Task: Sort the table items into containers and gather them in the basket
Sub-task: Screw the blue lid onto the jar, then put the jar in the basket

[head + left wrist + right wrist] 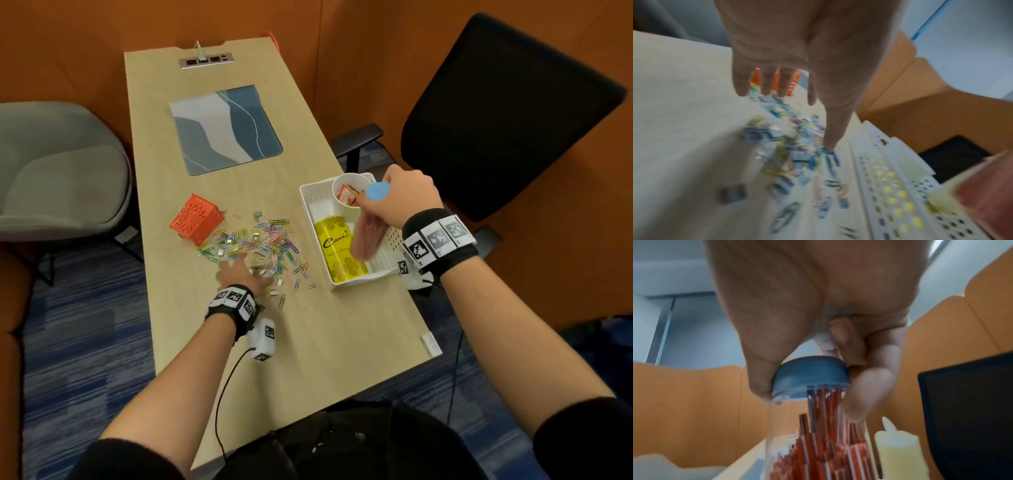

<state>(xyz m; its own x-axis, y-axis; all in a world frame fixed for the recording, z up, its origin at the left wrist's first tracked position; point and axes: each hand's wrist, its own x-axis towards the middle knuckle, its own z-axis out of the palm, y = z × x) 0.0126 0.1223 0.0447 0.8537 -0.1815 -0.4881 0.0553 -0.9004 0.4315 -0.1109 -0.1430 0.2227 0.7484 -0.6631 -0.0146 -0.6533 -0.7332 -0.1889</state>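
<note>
My right hand (404, 198) grips a jar (368, 236) by its blue lid over the basket (317, 205); my left hand (239, 274) lies spread flat on the paper clips (270, 243) beside the basket.

The table (178, 192) is light tan, like pale wood. The mat (226, 128) has blue, grey and white wavy shapes with a thin white line. The little box (196, 219) is orange-red with flower-shaped holes. The paper clips (270, 245) are many colours: pink, blue, green, yellow. The basket (310, 198) is white with rows of small holes. The packet (337, 246) is yellow with black writing. The jar (818, 443) is clear with a blue lid (810, 373) and red-and-white striped sticks (824, 451) inside.
</note>
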